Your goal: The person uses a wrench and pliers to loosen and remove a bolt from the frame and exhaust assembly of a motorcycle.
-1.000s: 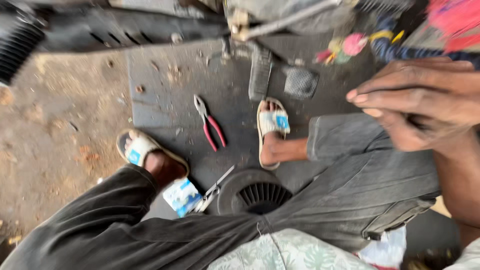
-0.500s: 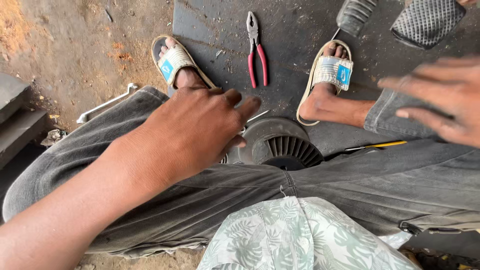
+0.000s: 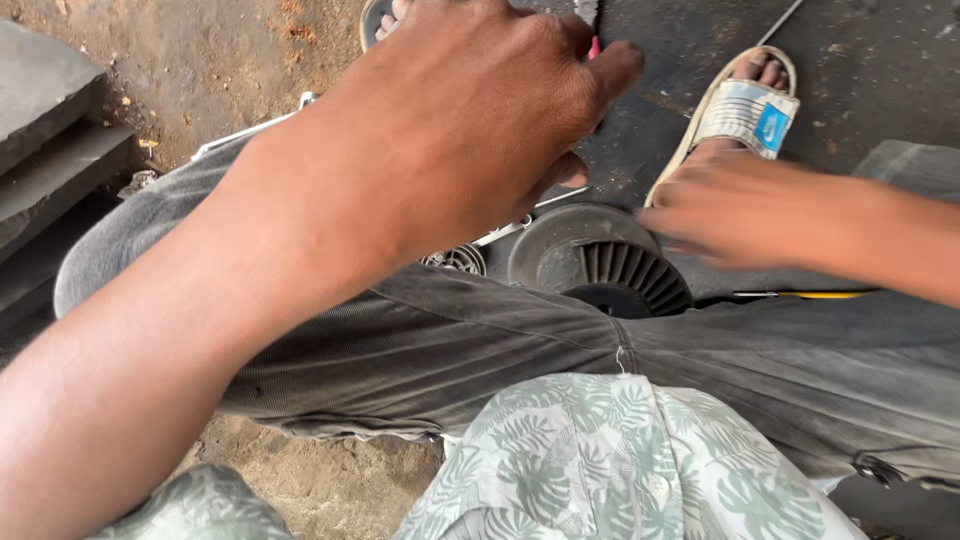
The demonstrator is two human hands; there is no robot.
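The left hand (image 3: 470, 120) hung close under the camera, back uppermost, fingers loosely bent and spread; nothing showed in its grasp, though the palm side was hidden. The right hand (image 3: 725, 210) came in from the right, blurred, fingers reaching leftward with their tips just beside the rim of the round black metal part with radial fins (image 3: 600, 260); whether they touched it I could not tell, and the hand appeared to hold nothing.

That finned part lay flat on the dark rubber mat (image 3: 880, 70) between the person's feet, its round face turned upward, so it had no clear long axis; its near edge was hidden behind the grey trousers (image 3: 520, 340). A smaller ribbed round piece (image 3: 458, 260) sat just to its left, and a slim silver metal tool (image 3: 515, 228) ran beside both, angled up towards the right. A thin yellow-handled tool (image 3: 800, 295) lay level on the mat to the right. Beyond, the right foot wore a worn white sandal (image 3: 745, 110). Bare earth (image 3: 220, 60) and grey stone slabs (image 3: 50, 130) lay to the left.
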